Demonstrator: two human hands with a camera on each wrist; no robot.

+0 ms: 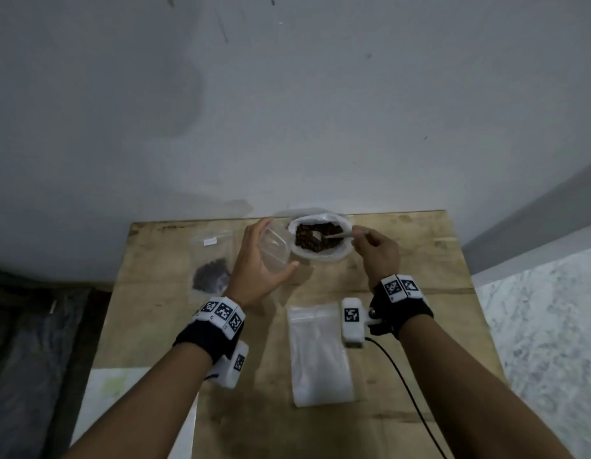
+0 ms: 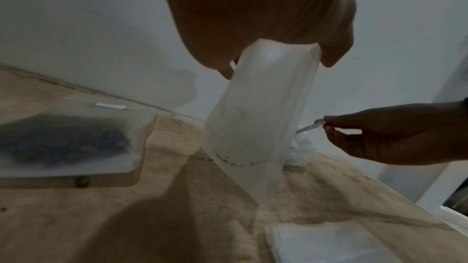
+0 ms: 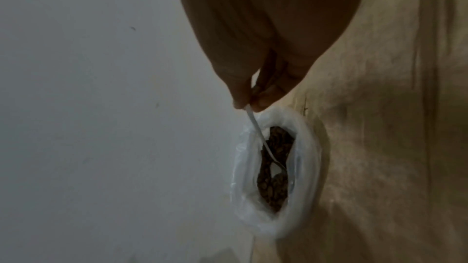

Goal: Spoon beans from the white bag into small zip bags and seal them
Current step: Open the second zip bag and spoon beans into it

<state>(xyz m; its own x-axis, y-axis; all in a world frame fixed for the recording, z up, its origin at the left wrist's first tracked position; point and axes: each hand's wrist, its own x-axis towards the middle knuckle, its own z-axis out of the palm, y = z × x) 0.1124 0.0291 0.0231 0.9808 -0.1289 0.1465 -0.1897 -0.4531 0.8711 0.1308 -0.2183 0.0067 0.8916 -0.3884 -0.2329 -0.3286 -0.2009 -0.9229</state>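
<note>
Nothing here you can read. Your wrist bands [image 1: 224, 312] at seven o'clock carry only black-and-white square codes. The filled bag's label [image 1: 209, 241] is blurred.

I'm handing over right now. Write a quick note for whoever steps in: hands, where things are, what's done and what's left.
Left hand holds an empty zip bag open beside the white bag.
Right hand pinches the spoon, its bowl down in the beans.
One filled bag lies flat at the table's left; whether it is sealed cannot be told. Spare bags are stacked near the front.
Left: lift a scoop into the held bag, fill it, seal it, then repeat with the spares.
</note>
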